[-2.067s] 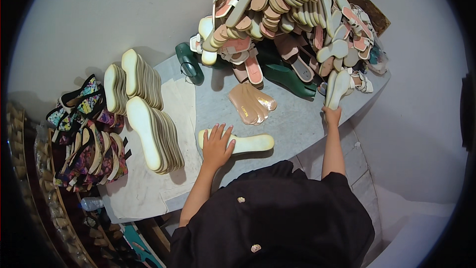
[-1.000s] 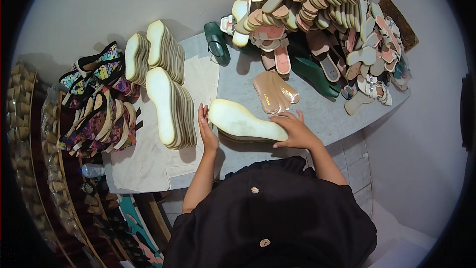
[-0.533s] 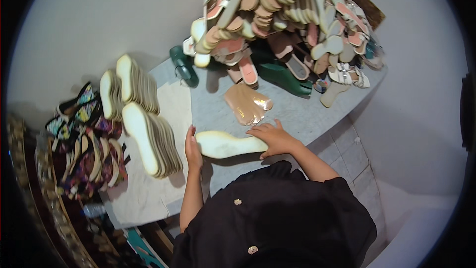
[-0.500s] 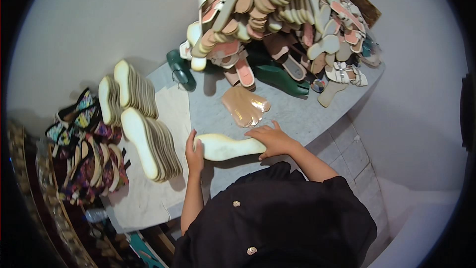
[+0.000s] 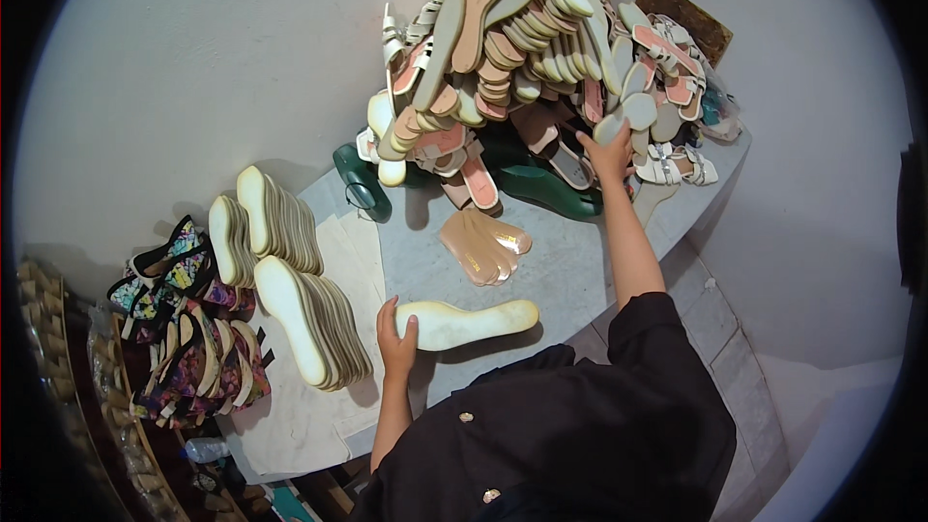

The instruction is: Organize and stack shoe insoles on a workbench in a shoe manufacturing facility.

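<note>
A pale, cream-edged insole (image 5: 469, 326) lies level just above or on the table in front of me. My left hand (image 5: 395, 340) grips its wide left end, thumb on top. At arm's length, my right hand (image 5: 609, 155) is at the right side of the big shoe pile, with thumb and fingers around the near end of another pale insole (image 5: 635, 111). Some fingertips there are hard to make out. Between my hands and the pile, several shiny tan sock linings (image 5: 480, 246) lie fanned out.
Insoles and white strappy sandals (image 5: 662, 164) make up the pile, with green shoe lasts (image 5: 551, 193) at its foot. At left stand stacks of pale insoles (image 5: 309, 324) beside colourful patterned uppers (image 5: 193, 358). A wooden board (image 5: 686, 19) leans behind the pile.
My right hand has let go of the near insole and reached away to the pile's right side. My left hand still holds the near insole. The whole view has shifted.
</note>
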The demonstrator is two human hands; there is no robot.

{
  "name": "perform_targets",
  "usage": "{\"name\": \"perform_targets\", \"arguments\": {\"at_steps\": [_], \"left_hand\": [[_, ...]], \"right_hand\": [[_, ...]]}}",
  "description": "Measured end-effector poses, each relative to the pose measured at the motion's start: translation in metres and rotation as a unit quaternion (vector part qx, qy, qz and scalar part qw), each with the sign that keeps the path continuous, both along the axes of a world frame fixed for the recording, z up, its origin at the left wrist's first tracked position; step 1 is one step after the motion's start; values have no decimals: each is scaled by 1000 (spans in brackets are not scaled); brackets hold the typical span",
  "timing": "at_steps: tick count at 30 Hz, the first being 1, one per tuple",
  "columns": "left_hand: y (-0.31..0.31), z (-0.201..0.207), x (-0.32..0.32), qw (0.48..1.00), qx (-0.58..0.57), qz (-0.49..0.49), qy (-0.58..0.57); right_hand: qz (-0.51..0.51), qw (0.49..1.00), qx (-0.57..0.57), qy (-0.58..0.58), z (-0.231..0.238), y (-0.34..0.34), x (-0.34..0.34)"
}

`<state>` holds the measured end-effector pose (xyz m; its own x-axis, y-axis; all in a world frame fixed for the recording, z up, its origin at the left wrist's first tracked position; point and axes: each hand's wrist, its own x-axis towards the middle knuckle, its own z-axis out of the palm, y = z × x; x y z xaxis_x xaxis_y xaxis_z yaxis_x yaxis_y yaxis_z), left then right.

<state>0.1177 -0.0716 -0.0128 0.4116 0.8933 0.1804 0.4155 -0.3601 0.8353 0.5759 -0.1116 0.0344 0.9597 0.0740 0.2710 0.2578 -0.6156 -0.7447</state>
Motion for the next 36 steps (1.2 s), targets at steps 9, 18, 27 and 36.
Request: {"name": "perform_targets", "arguments": {"at_steps": [9,18,27,36], "left_hand": [[-3,23,-8,997,54,50,-21],[4,17,-4,987,-17,100,-127],[-1,11,-11,955,-164,141,-201],[-11,11,-12,946,-179,82,-257]], "right_hand": [[-23,962,260,-84,-25,-56,0],[315,834,442,-98,25,-123,-142],[637,674,213,306,5,-114,-205],[730,623,101,263,18,-112,-200]]}}
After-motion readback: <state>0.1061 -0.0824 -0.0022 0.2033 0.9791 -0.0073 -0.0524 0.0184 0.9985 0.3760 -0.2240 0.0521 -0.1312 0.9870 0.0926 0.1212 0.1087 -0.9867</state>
